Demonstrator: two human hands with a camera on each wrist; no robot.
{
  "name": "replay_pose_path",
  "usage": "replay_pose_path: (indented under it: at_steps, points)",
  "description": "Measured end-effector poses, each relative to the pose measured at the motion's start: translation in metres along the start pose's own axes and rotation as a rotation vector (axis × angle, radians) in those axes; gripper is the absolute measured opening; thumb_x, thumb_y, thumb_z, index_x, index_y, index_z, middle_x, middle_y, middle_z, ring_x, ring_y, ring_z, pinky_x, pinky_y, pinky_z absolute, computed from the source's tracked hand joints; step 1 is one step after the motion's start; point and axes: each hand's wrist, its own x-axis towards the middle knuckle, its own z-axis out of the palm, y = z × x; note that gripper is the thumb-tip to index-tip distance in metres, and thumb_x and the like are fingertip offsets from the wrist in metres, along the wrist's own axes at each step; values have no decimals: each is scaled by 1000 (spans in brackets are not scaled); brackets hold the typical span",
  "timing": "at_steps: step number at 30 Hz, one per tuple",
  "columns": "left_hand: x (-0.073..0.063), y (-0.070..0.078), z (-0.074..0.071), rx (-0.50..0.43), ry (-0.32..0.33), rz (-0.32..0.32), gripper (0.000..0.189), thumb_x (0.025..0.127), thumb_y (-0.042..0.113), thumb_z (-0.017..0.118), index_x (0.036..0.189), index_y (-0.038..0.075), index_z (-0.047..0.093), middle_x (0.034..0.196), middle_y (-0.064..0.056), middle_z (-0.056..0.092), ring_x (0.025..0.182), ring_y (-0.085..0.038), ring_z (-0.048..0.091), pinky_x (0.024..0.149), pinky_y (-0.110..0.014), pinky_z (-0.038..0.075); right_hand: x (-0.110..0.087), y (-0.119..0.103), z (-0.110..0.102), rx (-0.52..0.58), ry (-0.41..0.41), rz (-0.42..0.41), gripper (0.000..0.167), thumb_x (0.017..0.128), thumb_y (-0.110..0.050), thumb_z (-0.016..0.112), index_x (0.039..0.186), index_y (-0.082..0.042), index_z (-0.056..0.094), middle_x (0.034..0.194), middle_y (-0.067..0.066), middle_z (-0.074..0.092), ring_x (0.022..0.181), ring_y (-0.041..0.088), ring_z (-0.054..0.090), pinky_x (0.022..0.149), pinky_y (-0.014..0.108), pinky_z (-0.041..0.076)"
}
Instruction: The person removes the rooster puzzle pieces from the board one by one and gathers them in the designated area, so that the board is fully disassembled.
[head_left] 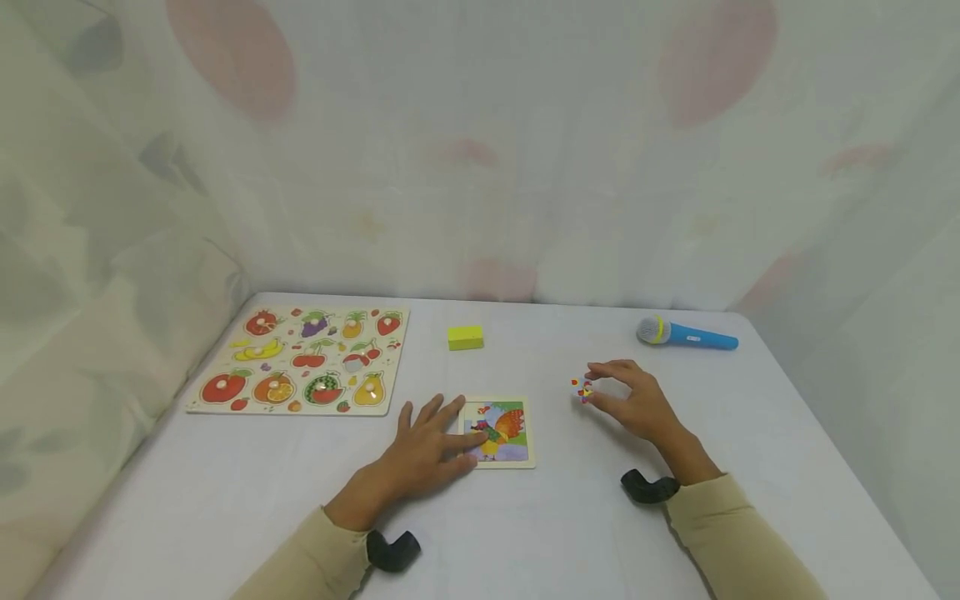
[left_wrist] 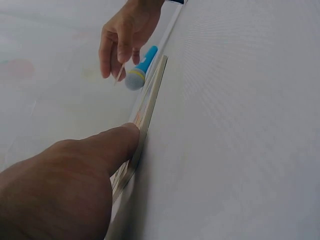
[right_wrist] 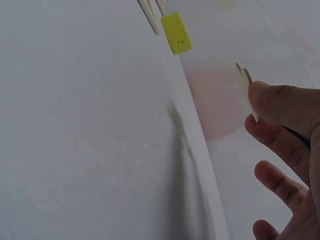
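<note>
My left hand [head_left: 426,456] lies with fingers spread on the left side of a small rooster jigsaw puzzle [head_left: 517,450] in a pale wooden frame. In the left wrist view the thumb rests at the near edge of the frame [left_wrist: 155,90]. Thumb and index finger of my right hand [head_left: 637,407] pinch a small, thin puzzle piece [head_left: 582,390], raised above the table right of the puzzle. Its printed side shows bright colours in the head view; pale wood shows on the piece [right_wrist: 246,90] in the right wrist view.
A fruit knob puzzle board [head_left: 292,362] lies at the back left. Behind the small puzzle sits a yellow block [head_left: 466,337]. A blue toy microphone [head_left: 697,336] rests at the back right. Patterned cloth [head_left: 480,167] hangs behind the table [head_left: 570,525] and at both sides.
</note>
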Motion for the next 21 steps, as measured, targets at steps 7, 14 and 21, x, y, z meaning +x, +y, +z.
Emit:
replay_pose_path:
  at_steps: [7, 14, 21]
  points:
    - [1, 1, -1, 0, -9, -1, 39, 94, 53, 53, 130, 40, 61, 156, -7, 28, 142, -38, 15, 102, -70, 1, -4, 8, 1, -25, -39, 68, 46, 83, -13, 78, 126, -5, 64, 114, 2, 66, 117, 25, 52, 97, 51, 39]
    - [1, -1, -1, 7, -16, -13, 41, 94, 56, 51, 131, 42, 59, 157, -5, 26, 142, -38, 14, 102, -69, 1, -5, 18, 2, -62, -24, 27, 45, 83, -12, 77, 125, -3, 63, 111, 2, 69, 118, 28, 52, 98, 50, 37]
    - [1, -2, 0, 1, -13, -9, 40, 94, 56, 51, 131, 42, 59, 156, -5, 27, 142, -38, 14, 102, -70, 1, -6, 30, 6, -78, -1, 40, 45, 81, -11, 78, 124, -5, 64, 111, 2, 69, 117, 26, 52, 98, 48, 38]
